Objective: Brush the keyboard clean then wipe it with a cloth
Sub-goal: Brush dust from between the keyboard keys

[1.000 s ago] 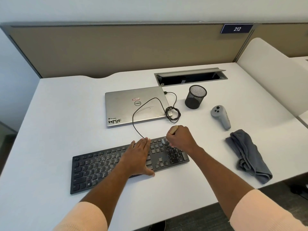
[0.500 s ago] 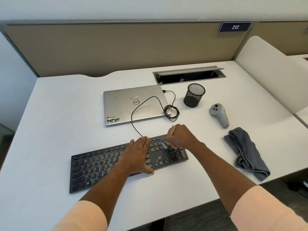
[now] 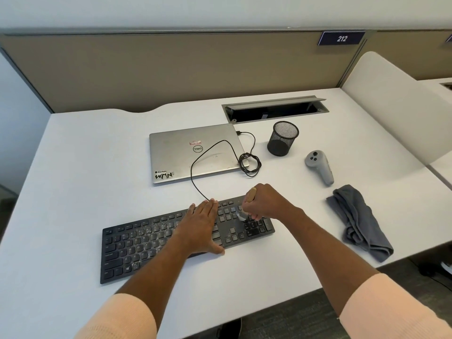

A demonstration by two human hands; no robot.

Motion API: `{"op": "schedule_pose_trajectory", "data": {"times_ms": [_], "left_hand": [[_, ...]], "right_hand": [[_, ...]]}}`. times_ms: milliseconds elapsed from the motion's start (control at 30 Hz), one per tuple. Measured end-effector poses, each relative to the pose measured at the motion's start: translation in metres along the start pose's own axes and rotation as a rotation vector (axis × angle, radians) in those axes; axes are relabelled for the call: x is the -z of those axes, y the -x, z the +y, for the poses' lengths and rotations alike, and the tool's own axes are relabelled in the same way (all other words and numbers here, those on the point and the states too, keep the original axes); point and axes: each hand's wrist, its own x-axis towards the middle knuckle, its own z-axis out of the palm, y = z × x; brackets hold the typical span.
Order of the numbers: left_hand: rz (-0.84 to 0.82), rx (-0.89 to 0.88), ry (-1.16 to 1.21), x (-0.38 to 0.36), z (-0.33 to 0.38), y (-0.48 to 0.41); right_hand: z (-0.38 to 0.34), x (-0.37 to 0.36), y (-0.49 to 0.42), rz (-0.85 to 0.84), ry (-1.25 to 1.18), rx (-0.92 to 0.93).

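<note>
White desk [image 3: 73, 167], bearing a flat black keyboard [image 3: 137, 250] speckled with pale dust, set near the front edge.
Crumpled grey cloth [image 3: 359, 221] lies well right of the keyboard, untouched. My left hand [image 3: 200, 226] rests flat on the middle keys, fingers straight; my right hand [image 3: 266, 201] grips a small wooden-handled brush [image 3: 251, 195], bristles on the right-hand keys.

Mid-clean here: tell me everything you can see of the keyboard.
The keyboard is black, plastic-looking and full-size with a number pad. It lies flat and slightly askew on the white desk. Pale dust speckles its left and middle keys. The left hand presses flat on its middle. The right hand holds a wooden-handled brush, bristles down on keys beside the number pad. A thin black cable runs from its back edge over the laptop.
</note>
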Motion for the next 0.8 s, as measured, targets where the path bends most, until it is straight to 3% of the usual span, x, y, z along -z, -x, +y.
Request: {"op": "schedule_pose_trajectory", "data": {"times_ms": [233,467,667,800], "left_hand": [[0.000,0.001,-0.002,0.001,0.001,0.001],[0.004,-0.002,-0.002,0.002,0.000,0.001],[0.012,0.000,-0.005,0.004,-0.008,0.009],[0.005,0.031,-0.007,0.002,-0.021,0.020]], "right_hand": [[-0.002,0.000,0.000,0.145,0.003,0.059],[-0.002,-0.001,0.002,-0.042,0.002,0.031],[-0.009,0.012,-0.007,0.299,-0.191,-0.003],[-0.006,0.013,-0.012,0.364,-0.123,-0.052]]}}
